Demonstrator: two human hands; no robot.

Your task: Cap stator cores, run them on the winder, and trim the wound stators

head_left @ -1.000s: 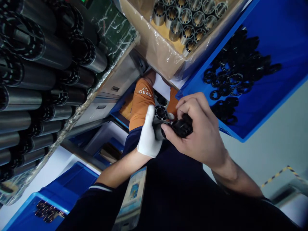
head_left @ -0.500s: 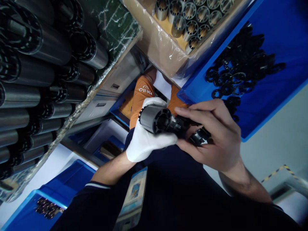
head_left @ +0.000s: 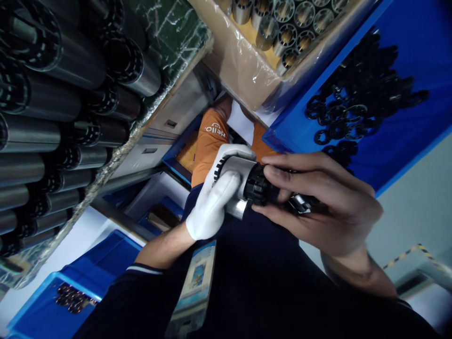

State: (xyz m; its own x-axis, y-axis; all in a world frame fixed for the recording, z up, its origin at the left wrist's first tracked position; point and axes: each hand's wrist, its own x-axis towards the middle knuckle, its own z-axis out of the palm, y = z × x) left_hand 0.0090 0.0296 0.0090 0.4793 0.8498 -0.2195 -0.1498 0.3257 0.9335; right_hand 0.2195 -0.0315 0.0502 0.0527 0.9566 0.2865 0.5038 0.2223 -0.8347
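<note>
A white glove covers my left hand (head_left: 208,202), whose fingers and thumb wrap round a slotted metal cylinder (head_left: 242,168). Black teeth rim the cylinder's left end. At its right end a black plastic end ring (head_left: 257,185) meets the metal; whether it is fully seated cannot be seen. My bare right hand (head_left: 325,202) grips that ring between fingertips and thumb. More black ring parts (head_left: 302,202) sit inside the right palm, partly hidden by the fingers.
Rows of metal cylinders (head_left: 49,134) with black ends lie on the plastic-wrapped stack at left. A lined carton (head_left: 243,66) holds upright cylinders. Loose black rings (head_left: 356,113) fill part of the blue bin (head_left: 399,155) at right. Another blue bin (head_left: 31,315) holds small coppery parts.
The black ring in my right hand has come against the cylinder's open end. My left hand has tilted the cylinder, and its thumb now lies across the metal side.
</note>
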